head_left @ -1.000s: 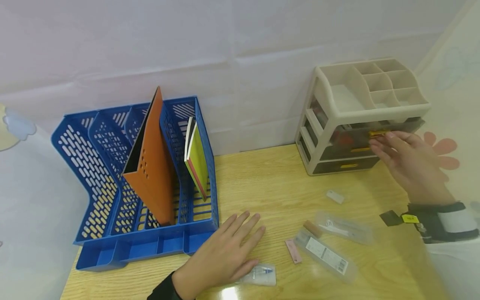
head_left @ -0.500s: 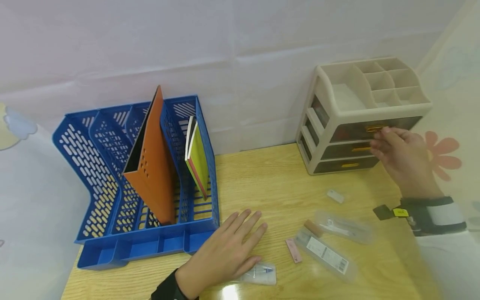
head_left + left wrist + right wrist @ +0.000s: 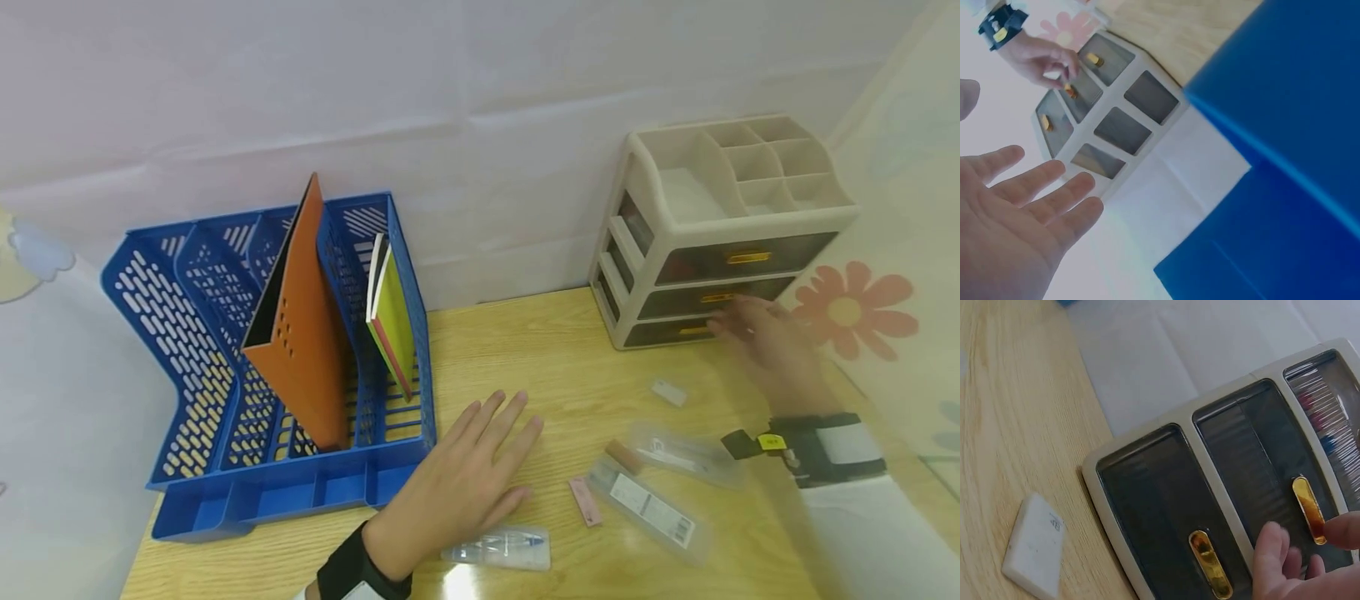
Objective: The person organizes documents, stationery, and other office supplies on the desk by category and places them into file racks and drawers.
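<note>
A cream desktop drawer unit (image 3: 678,225) stands at the back right, its three dark see-through drawers pushed in. My right hand (image 3: 772,350), blurred in the head view, is at the unit's front. In the right wrist view, the thumb (image 3: 1344,530) is at the lower end of the middle drawer's gold handle (image 3: 1309,509); the other fingers (image 3: 1269,553) are loosely bent beside it, not round it. My left hand (image 3: 468,475) has its fingers spread above the table, holding nothing. Just below it lies a clear packet with blue pens (image 3: 498,547).
A blue file rack (image 3: 247,467) at left holds an orange folder (image 3: 300,350) and thin books (image 3: 396,325). On the table are a white eraser (image 3: 669,392), a brown block (image 3: 622,457), a pink strip (image 3: 585,501), a labelled clear case (image 3: 652,510) and another clear packet (image 3: 686,452).
The top drawer, slightly out a second ago, is now pushed in. My right hand has left its handle and moved down to the middle drawer. My left hand has shifted slightly up, uncovering more pens.
</note>
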Tool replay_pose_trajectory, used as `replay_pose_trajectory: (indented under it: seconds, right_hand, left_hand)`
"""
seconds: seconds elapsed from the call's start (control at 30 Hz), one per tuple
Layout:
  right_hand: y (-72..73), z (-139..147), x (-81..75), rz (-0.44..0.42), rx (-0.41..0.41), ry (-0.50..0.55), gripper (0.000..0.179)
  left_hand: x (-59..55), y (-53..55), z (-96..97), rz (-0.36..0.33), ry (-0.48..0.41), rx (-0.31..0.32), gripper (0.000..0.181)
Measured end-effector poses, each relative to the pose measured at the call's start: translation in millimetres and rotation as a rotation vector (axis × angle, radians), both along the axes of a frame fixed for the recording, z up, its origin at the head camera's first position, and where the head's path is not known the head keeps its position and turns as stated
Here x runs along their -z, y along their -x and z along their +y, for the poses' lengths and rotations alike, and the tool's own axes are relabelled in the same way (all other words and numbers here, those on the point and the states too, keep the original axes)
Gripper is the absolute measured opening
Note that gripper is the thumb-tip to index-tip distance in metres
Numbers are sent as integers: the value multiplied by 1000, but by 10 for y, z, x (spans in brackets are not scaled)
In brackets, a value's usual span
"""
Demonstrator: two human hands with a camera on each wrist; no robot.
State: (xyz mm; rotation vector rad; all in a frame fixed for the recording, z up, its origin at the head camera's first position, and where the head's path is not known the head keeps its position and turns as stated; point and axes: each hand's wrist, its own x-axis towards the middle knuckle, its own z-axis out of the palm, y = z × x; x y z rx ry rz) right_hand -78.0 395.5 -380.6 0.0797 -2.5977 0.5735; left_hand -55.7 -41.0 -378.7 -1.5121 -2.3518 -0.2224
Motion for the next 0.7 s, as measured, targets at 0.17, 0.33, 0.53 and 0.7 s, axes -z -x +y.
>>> replay_pose_trajectory:
  seconds: [0.17,0.33,0.53,0.7]
  right_hand:
    - [65,20,53,-158,-247,601,19]
    - [115,-5,-7,-161,-386,2151,17]
    - [170,-43,-51,-162,-306,2159,9]
    - [167,-62,-42,-153,-310,2114,12]
  left_hand:
    - [-7,35,57,-28,-14,-5,69]
    - [-8,59,105,-39,-23,-7,68]
    - [13,91,199,-15,-19,-3,66]
    - [44,106,257,1,-16,-7,65]
